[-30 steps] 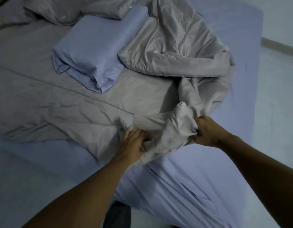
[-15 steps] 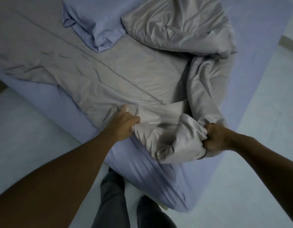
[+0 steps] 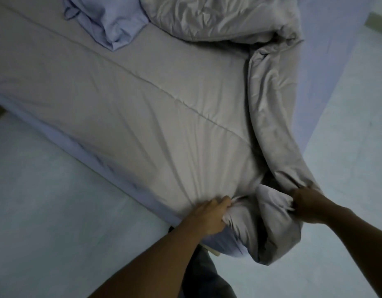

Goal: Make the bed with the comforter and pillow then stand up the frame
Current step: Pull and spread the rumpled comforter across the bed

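Note:
A grey comforter [image 3: 143, 100] lies spread over the left part of the bed, its right side still bunched in a long fold [image 3: 278, 117]. My left hand [image 3: 209, 214] is shut on the comforter's edge at the near corner of the mattress. My right hand [image 3: 306, 201] grips a bunched corner of the same comforter, which hangs over the bed's end. A pale blue pillow [image 3: 112, 20] lies at the top, partly cut off by the frame edge. The blue fitted sheet [image 3: 327, 61] shows on the right. No frame is in view.
The mattress side [image 3: 82, 147] runs diagonally at the left, with pale floor [image 3: 46, 201] beside it and more floor [image 3: 347, 168] on the right. My dark trouser leg [image 3: 203, 274] stands at the bed corner. A baseboard [image 3: 377, 24] shows at the far right.
Both hands have pulled the comforter toward the near corner of the bed, stretching it flatter. The view has shifted down and closer, so the pillow sits higher in frame.

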Motion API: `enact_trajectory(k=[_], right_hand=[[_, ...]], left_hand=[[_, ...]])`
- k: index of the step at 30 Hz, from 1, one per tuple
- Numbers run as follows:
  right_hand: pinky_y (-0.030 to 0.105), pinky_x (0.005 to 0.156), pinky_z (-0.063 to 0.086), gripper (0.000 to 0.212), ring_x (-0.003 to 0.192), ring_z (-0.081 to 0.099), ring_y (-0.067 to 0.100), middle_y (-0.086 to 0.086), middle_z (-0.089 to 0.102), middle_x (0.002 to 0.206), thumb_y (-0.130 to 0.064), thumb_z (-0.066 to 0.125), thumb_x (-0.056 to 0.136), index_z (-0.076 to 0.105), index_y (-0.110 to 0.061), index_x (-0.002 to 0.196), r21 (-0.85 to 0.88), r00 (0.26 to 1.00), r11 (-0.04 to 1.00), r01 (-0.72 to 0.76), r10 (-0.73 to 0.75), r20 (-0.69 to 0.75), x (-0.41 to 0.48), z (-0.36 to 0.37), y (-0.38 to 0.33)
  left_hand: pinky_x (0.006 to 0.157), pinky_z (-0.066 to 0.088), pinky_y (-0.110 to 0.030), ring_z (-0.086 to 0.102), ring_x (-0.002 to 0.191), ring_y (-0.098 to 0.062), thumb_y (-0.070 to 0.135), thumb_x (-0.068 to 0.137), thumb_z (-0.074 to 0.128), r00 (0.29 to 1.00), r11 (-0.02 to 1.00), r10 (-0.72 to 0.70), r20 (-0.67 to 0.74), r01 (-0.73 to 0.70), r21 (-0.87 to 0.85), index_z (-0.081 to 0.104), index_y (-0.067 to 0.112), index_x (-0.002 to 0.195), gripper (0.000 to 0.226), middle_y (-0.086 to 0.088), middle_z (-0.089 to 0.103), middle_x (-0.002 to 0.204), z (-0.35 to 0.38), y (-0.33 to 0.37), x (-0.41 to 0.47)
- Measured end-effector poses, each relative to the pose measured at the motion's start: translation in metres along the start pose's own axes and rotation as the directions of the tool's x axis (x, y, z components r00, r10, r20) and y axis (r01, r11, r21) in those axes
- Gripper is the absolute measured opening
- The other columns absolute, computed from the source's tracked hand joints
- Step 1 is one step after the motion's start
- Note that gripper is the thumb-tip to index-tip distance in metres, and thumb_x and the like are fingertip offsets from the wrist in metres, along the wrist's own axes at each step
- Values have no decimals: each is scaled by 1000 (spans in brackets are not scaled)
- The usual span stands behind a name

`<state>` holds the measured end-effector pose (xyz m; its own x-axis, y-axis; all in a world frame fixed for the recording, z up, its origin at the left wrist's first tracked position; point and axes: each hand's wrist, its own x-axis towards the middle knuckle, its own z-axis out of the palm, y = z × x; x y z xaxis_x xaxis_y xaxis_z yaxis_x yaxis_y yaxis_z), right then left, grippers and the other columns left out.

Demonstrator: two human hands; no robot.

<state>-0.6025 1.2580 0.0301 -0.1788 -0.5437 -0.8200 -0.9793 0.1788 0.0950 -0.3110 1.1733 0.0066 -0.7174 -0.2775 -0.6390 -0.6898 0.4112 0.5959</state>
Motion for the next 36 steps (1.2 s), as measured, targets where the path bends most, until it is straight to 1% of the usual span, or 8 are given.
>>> enact_trajectory(k=[7, 12, 15, 19, 23, 26, 31, 36], right_hand=[[33, 89, 50, 39, 108, 66, 26, 6, 70, 113, -31, 64, 75, 65, -14, 110, 157, 997, 988, 15, -3, -80, 15, 35, -3], [34, 89, 52, 55, 102, 67, 24, 1, 70, 108, -29, 71, 52, 74, -27, 106, 182, 964, 962, 206, -167, -207, 34, 92, 8], [35, 95, 51, 38, 108, 59, 18, -1, 63, 114, -16, 67, 69, 69, -24, 106, 246, 955, 923, 295, -280, -98, 19, 110, 8], [19, 87, 50, 39, 105, 61, 13, -16, 56, 109, -11, 60, 78, 55, -47, 92, 368, 934, 858, 358, -325, -152, 20, 114, 28], [39, 69, 56, 48, 84, 60, 25, 2, 43, 125, -26, 71, 82, 50, -30, 125, 559, 840, 790, 251, 109, -531, 36, 77, 47], [46, 85, 53, 83, 93, 55, 29, 12, 35, 137, -43, 78, 79, 31, -20, 144, 757, 845, 651, 51, 375, -380, 66, 57, 65], [38, 73, 47, 39, 95, 62, 44, 20, 65, 104, -21, 63, 89, 44, -7, 120, 721, 921, 681, 124, 192, -340, 100, 75, 93], [41, 83, 54, 46, 101, 64, 42, 18, 67, 113, -17, 61, 88, 48, -8, 131, 688, 970, 715, 123, 60, -235, 94, 106, 129]], left_hand=[[81, 53, -42, 63, 100, -35, 20, 89, 58, 999, 996, 32, 42, -36, 80, 45, 21, 126, 38, -15, 61, 114, 10, -39, -6], [88, 42, -35, 60, 112, -29, 31, 92, 61, 978, 933, 1, 206, -75, 351, 55, 19, 128, 39, -9, 60, 126, 38, -33, 5], [97, 46, -41, 60, 114, -33, 34, 91, 61, 940, 907, -98, 328, -52, 419, 63, 12, 123, 38, -12, 62, 126, 44, -13, 12], [94, 47, -37, 58, 112, -29, 36, 95, 48, 988, 981, -102, 116, 80, 179, 62, 15, 119, 35, -8, 60, 124, 64, 12, 35], [108, 38, -40, 37, 136, -27, 41, 91, 49, 946, 975, -77, -316, 138, 173, 41, 30, 143, 54, -3, 35, 152, 99, 39, 76], [115, 25, -54, 2, 149, -35, 56, 90, 51, 904, 940, -241, -353, 308, 147, -4, 49, 151, 83, 1, -14, 165, 116, 66, 108], [108, 20, -69, -14, 146, -49, 53, 93, 50, 863, 838, -407, -298, 483, 254, -22, 54, 145, 89, -6, -34, 159, 142, 90, 145], [104, 27, -66, -14, 145, -50, 47, 91, 54, 827, 781, -513, -229, 561, 274, -7, 54, 148, 84, -4, -31, 160, 147, 99, 156]])
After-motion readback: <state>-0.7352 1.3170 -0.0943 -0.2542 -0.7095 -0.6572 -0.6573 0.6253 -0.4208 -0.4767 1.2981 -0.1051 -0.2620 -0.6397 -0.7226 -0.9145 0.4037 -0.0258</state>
